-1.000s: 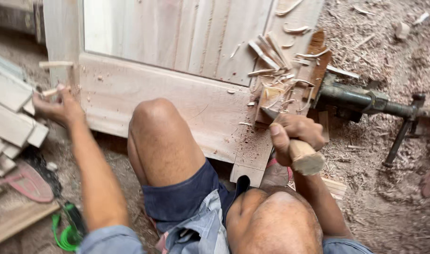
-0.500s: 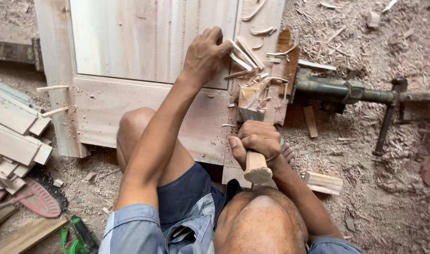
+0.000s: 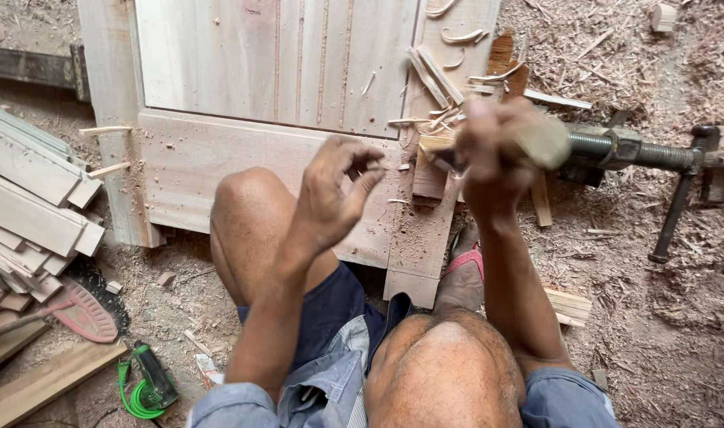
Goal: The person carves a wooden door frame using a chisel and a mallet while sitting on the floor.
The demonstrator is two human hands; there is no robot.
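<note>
The person sat on the ground before a pale wooden door panel (image 3: 275, 71) that lay flat on the sawdust. The right hand (image 3: 492, 150) was raised over the right edge of the panel and was closed firmly around the wooden handle of a tool (image 3: 540, 141). This handle was blurred, so I could not tell what kind of tool it was, or whether its head touched the wood. The left hand (image 3: 334, 194) was lifted above the lower rail of the panel, between the bent left knee and the right hand. It was half open, the fingers curled loosely with the thumb apart, and it held nothing. Just under the right hand there was a small wooden block (image 3: 431, 178) on the frame, with many thin wood slivers (image 3: 437, 75) scattered about it. A metal bar clamp (image 3: 647, 150) lay to the right, its end near the edge of the panel. At the left a stack of short boards (image 3: 29, 214) lay beside the panel, and near it a green tool with coiled green cord (image 3: 144, 384) rested on the floor.
</note>
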